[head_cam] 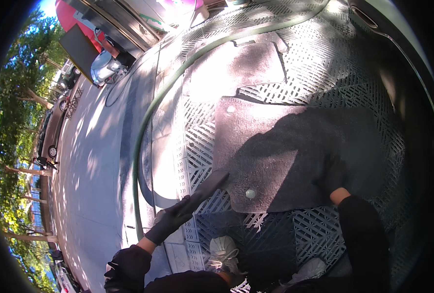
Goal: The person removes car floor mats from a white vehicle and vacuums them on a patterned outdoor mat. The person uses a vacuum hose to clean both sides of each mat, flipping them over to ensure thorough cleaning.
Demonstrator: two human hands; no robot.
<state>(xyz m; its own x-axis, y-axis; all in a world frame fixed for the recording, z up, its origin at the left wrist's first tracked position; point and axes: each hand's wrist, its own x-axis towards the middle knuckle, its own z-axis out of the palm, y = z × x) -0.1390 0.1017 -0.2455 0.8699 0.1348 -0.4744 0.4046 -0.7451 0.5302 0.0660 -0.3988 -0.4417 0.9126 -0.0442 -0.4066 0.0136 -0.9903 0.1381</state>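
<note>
My left hand point(171, 219), in a black glove, is closed around a dark vacuum nozzle point(213, 183). The nozzle's flat tip meets the left edge of a carpeted car floor mat point(264, 157). On that mat rests my right hand point(332, 174), also black-gloved; deep shadow blurs its fingers, which look spread. Two round pale fasteners, an upper one point(231, 109) and a lower one point(250, 193), show along the mat's left side. A ribbed green hose point(143, 135) runs down to my left forearm; where it joins the nozzle is hidden.
Another carpet mat point(253, 66) lies farther off on the grey slatted floor tiles point(319, 227). A car's lower body point(404, 40) borders the right. A metal canister point(105, 67) stands by a cabinet at upper left. My shoe point(222, 252) is below; parked cars line the left.
</note>
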